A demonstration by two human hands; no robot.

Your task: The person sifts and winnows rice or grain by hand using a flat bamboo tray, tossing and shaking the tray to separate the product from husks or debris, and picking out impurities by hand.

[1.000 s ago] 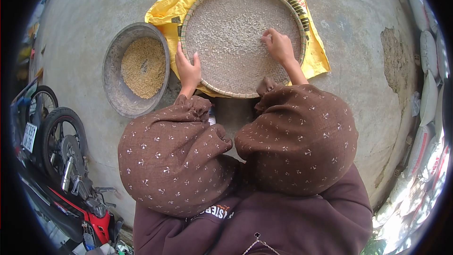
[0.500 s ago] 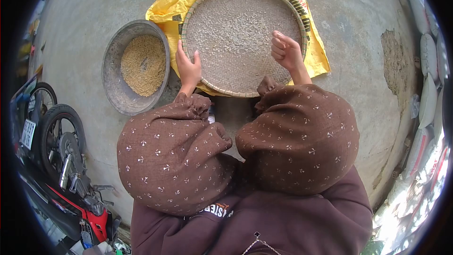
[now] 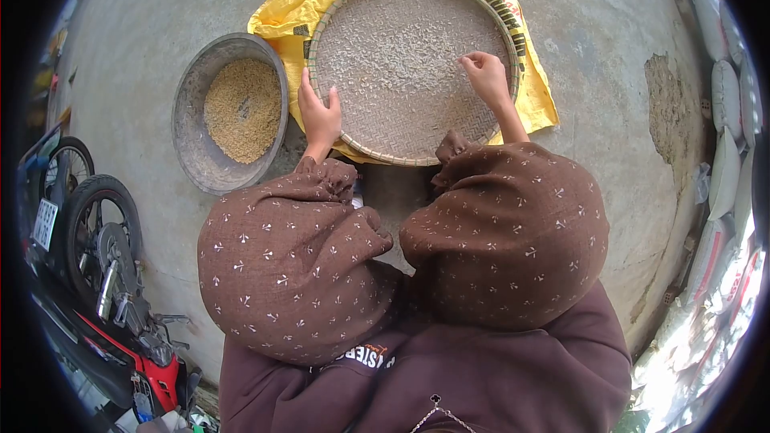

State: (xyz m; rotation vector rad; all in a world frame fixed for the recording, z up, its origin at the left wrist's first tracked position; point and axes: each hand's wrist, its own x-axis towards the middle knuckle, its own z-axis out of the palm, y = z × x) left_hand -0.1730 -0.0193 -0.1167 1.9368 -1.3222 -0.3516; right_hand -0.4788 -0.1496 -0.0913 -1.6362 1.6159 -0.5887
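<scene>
A round, shallow woven winnowing tray [image 3: 401, 128] lies on a yellow sack. Pale grains [image 3: 405, 56] are scattered over its middle and upper part. At the tray's left rim is my left hand [image 3: 319, 116], with the thumb inside and the fingers along the outer side, gripping the edge. Over the right part of the tray, my right hand [image 3: 486, 78] is turned palm down, fingertips drawn together in a pinch beside the grains. Anything between those fingertips is too small to make out.
Left of the tray stands a grey basin [image 3: 186, 140] holding yellowish grain [image 3: 241, 116]. The yellow sack [image 3: 537, 96] spreads out beneath the tray. A motorbike [image 3: 104, 273] is parked at the left. Stacked white sacks [image 3: 726, 160] line the right side.
My right hand has turned from a loose fist with curled fingers showing to palm down, its fingertips now lower toward the grains. My left hand stays on the rim.
</scene>
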